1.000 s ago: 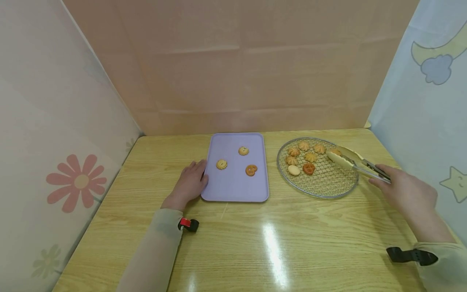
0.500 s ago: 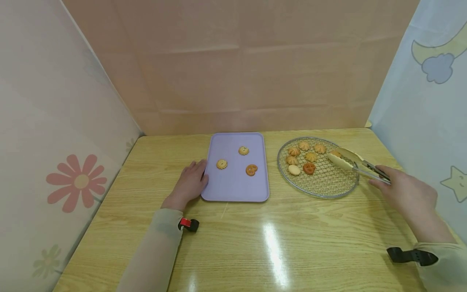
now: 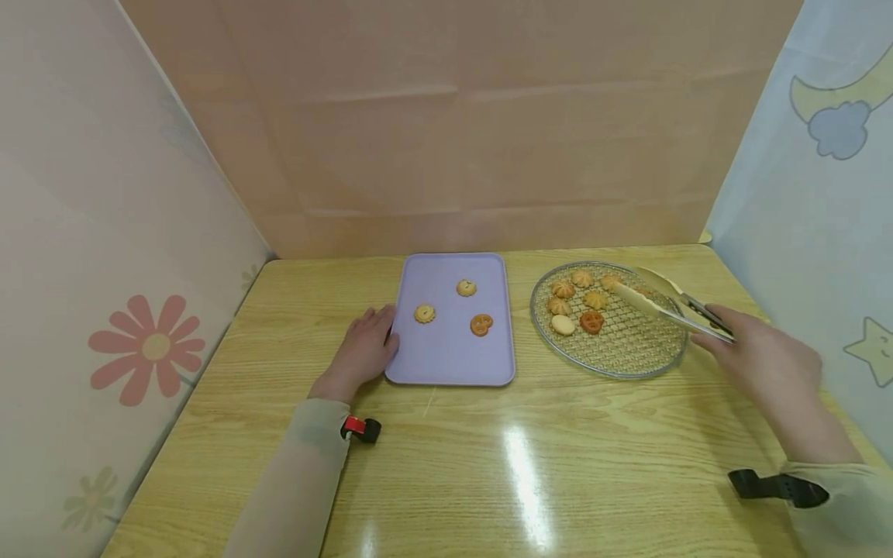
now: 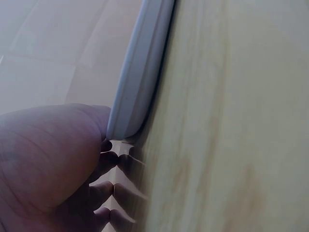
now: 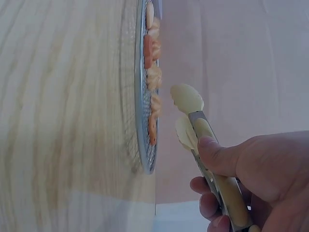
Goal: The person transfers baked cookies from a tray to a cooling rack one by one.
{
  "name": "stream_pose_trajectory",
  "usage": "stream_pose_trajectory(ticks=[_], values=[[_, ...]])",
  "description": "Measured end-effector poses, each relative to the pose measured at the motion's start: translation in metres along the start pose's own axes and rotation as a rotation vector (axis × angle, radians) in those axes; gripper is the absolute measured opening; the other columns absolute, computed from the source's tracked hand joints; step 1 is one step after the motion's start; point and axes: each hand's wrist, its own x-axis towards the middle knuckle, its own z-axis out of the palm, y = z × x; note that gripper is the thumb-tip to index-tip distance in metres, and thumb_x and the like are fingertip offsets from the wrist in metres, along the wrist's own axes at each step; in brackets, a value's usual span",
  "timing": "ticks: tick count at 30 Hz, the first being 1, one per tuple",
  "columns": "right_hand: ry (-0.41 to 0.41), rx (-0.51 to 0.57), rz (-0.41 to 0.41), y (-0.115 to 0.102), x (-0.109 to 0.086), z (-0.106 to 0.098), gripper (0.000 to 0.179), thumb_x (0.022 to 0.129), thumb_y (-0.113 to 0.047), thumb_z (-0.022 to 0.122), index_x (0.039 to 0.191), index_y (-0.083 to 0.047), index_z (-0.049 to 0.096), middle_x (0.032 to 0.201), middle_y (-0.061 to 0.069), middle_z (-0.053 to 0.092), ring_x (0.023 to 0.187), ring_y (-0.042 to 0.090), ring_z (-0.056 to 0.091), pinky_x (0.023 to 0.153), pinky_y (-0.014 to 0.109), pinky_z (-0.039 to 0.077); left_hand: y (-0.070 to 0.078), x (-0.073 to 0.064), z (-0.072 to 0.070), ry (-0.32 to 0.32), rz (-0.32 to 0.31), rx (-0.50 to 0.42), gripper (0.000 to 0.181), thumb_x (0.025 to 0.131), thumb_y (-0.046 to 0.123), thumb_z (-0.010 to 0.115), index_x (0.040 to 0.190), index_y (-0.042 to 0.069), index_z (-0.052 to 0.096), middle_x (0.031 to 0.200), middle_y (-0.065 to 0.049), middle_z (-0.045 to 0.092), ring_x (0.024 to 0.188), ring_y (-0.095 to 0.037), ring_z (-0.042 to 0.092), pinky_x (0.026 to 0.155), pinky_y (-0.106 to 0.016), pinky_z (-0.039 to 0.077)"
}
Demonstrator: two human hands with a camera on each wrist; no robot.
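Note:
My right hand [image 3: 770,360] grips a pair of tongs [image 3: 673,310] with pale scalloped tips. In the right wrist view, the tong tips [image 5: 187,99] hang apart with nothing between them, clear of the round wire rack [image 5: 141,96]. Several cookies lie on the rack: ridged golden ones [image 3: 596,300], a pale oval one [image 3: 563,325] and a reddish pretzel-shaped one [image 3: 591,322]. My left hand [image 3: 359,349] rests at the left edge of a lilac tray [image 3: 453,364], thumb against its rim. On the tray are two round cookies [image 3: 424,313] and a pretzel-shaped cookie [image 3: 480,325].
Tray and rack stand side by side on a wooden table [image 3: 446,465], with a strip of tabletop between them. A peach-coloured wall [image 3: 453,155] rises behind the table. Patterned panels [image 3: 830,232] close off both sides.
The right hand and tongs have shifted slightly left and lifted off the cookie at the rack's right side. That cookie stays on the rack. The left hand and tray have not moved.

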Motion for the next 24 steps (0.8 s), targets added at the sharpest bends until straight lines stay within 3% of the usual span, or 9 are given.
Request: stream_pose_trajectory(ticks=[14,20,24], values=[[0.003,0.049,-0.141,-0.07,0.012,0.012,0.065,0.105,-0.04,0.077,0.159,-0.01,0.057,0.138,0.033,0.068,0.091,0.054,0.075,0.046,0.042,0.04,0.002,-0.001,-0.002,-0.01,-0.001,0.008,0.064,0.115,0.024,0.051,0.17,-0.004,0.034,0.175,-0.021,0.037,0.165,-0.046,0.023,0.135,-0.06,0.015],[0.01,0.046,-0.241,-0.098,0.016,0.022,0.065,0.102,-0.036,0.082,0.156,-0.008,0.06,0.139,0.03,0.069,0.105,0.054,0.074,0.054,0.057,0.054,0.003,-0.001,-0.003,-0.012,-0.001,0.01,0.064,0.115,0.024,0.05,0.17,-0.004,0.034,0.175,-0.021,0.037,0.165,-0.046,0.023,0.135,-0.061,0.015],[0.026,0.056,-0.312,-0.114,0.014,0.029,0.064,0.099,-0.033,0.084,0.154,-0.009,0.063,0.136,0.025,0.073,0.106,0.05,0.075,0.06,0.06,0.059,0.003,-0.001,-0.003,-0.008,0.002,0.007,0.063,0.115,0.024,0.05,0.17,-0.004,0.035,0.175,-0.021,0.037,0.165,-0.046,0.023,0.135,-0.061,0.015]])
